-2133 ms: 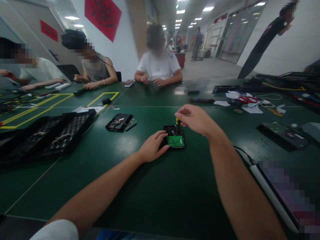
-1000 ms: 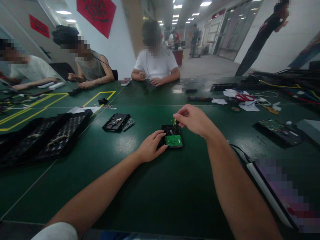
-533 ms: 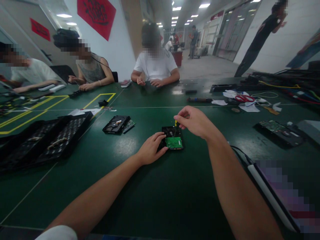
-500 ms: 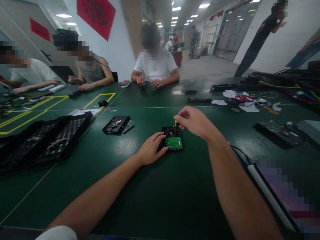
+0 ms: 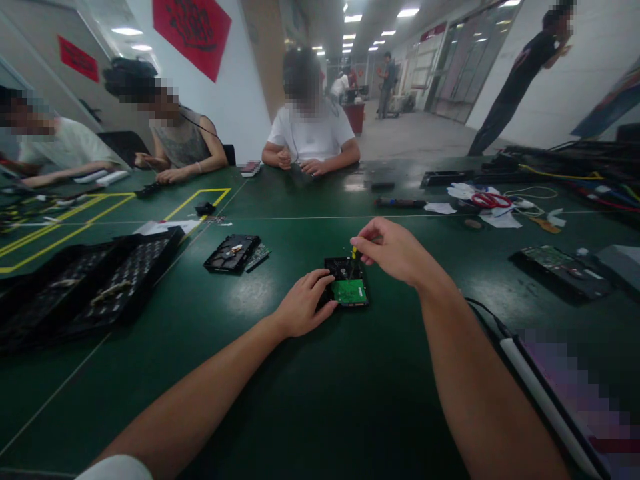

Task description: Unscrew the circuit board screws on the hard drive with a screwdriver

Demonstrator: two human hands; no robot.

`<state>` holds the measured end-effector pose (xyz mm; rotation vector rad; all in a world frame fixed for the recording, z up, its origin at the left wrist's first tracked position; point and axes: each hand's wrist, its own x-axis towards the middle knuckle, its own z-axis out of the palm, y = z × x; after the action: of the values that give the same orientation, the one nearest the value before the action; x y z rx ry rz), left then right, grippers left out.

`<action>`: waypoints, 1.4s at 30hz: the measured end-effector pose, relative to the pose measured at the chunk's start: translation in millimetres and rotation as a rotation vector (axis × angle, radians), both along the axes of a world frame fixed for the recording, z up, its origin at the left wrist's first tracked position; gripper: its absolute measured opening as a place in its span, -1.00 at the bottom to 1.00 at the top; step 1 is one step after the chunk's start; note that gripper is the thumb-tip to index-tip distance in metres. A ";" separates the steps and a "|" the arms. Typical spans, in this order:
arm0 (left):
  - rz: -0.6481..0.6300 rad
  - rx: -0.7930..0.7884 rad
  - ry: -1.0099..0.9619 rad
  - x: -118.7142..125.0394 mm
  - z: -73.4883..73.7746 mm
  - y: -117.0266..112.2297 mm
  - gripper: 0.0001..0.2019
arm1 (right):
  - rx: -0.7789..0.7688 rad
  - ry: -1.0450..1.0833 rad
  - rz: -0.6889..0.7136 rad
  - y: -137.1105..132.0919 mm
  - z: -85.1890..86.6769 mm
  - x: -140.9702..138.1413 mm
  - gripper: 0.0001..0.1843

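Observation:
A black hard drive (image 5: 347, 285) with a green circuit board on top lies on the green table (image 5: 320, 373) in front of me. My left hand (image 5: 303, 308) grips its left edge, fingers curled over it. My right hand (image 5: 393, 250) hovers over the drive's far end, fingers pinched round the top of a small yellow-handled screwdriver (image 5: 354, 253) that stands upright on the drive.
Another opened drive (image 5: 231, 252) lies to the left, beside black trays (image 5: 85, 280). At right are a circuit board on a drive (image 5: 563, 263), red scissors (image 5: 490, 199) and papers. Three seated people work across the table; a person stands at the far right.
Both hands stay on the drive and the screwdriver. My right fingers shift slightly on the handle. The view has tilted a little.

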<state>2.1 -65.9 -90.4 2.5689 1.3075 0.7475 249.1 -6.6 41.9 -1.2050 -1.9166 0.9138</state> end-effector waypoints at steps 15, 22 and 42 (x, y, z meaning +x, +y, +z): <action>0.007 -0.024 0.011 -0.6 2.3 1.3 -0.43 | 0.009 -0.109 -0.017 -0.8 9.8 4.3 -0.81; -0.001 -0.031 -0.011 -0.8 5.4 0.9 -0.41 | 0.087 -0.256 -0.031 -4.4 28.2 -2.5 -0.87; 0.034 -0.168 -0.066 1.3 12.2 2.4 -0.38 | 0.140 -0.336 -0.209 8.7 19.2 -13.8 -0.90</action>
<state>3.4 -63.5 -78.2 2.3771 1.3360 0.6897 235.3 2.2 61.1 -1.5134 -2.0231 0.4815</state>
